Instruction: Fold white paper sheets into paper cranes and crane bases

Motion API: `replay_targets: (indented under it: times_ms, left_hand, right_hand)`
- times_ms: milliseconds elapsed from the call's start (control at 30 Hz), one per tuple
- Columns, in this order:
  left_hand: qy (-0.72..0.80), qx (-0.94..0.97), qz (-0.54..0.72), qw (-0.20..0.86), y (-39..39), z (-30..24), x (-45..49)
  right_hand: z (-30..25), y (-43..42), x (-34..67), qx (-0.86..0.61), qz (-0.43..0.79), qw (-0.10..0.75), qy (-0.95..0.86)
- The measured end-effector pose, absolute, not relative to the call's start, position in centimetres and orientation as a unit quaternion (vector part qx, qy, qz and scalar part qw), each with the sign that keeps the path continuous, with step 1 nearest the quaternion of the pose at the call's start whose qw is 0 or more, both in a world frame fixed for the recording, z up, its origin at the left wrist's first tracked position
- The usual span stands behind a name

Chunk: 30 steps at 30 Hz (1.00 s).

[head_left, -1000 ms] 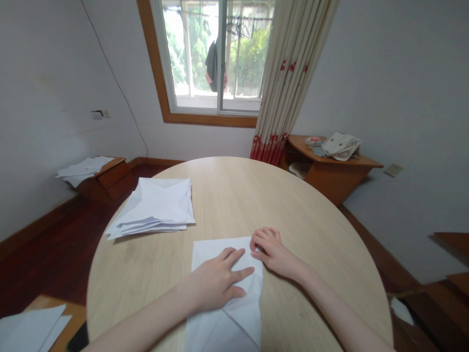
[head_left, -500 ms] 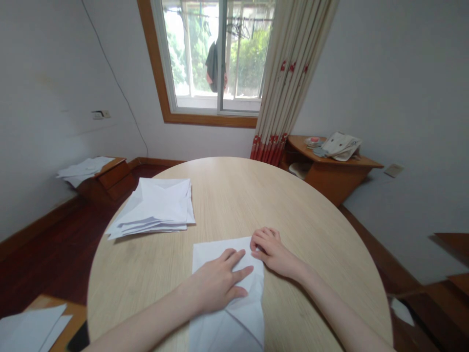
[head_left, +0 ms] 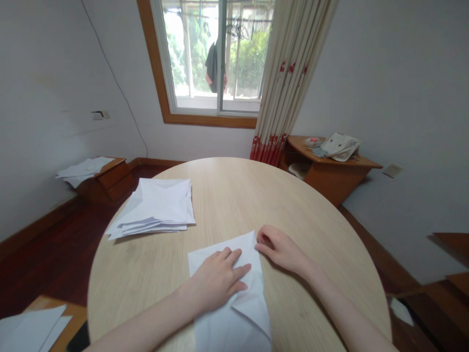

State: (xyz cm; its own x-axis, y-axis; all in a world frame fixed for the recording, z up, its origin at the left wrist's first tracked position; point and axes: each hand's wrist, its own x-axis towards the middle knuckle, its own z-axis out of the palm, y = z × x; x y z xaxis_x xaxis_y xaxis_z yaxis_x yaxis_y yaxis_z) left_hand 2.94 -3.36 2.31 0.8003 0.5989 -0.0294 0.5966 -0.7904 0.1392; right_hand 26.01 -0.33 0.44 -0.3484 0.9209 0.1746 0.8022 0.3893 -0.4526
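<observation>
A white sheet of paper (head_left: 234,308) with folded flaps lies on the round wooden table (head_left: 234,195), close to the near edge. My left hand (head_left: 216,278) rests flat on it, fingers stretched out and pressing it down. My right hand (head_left: 280,247) sits at the sheet's far right corner, fingers curled and pinching the paper's edge. The sheet lies slightly turned, its far right corner pointing away from me.
A stack of folded white papers (head_left: 154,208) lies on the table's left side. More sheets rest on a low cabinet (head_left: 106,176) at far left and at the bottom left corner (head_left: 29,327). A wooden side table (head_left: 330,168) with a bag stands at right by the curtain.
The sheet has turned a little, its far right corner swinging away from me. My right hand shifted slightly right with that corner. My left hand stays pressed on the paper.
</observation>
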Motion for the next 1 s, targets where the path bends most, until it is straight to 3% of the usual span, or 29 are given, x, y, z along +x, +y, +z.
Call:
replay_targets:
  times_ms: [133, 267, 700, 1000]
  left_hand:
    - [0.321, 0.945, 0.007, 0.064, -3.4, 2.3, 3.0]
    - [0.323, 0.944, 0.008, 0.061, -3.5, 2.2, 2.9]
    - [0.325, 0.943, 0.009, 0.071, -3.6, 2.2, 3.0]
    - [0.342, 0.933, -0.014, 0.112, -3.8, 1.9, 3.3]
  right_hand:
    - [1.6, -1.3, 25.9, -0.549, 0.197, 0.104, -0.805]
    - [2.3, -2.2, 25.4, -0.539, 0.238, 0.063, -0.806]
    - [2.6, -2.5, 24.8, -0.540, 0.266, 0.046, -0.797]
    - [2.3, -2.7, 24.2, -0.530, 0.213, 0.057, -0.819]
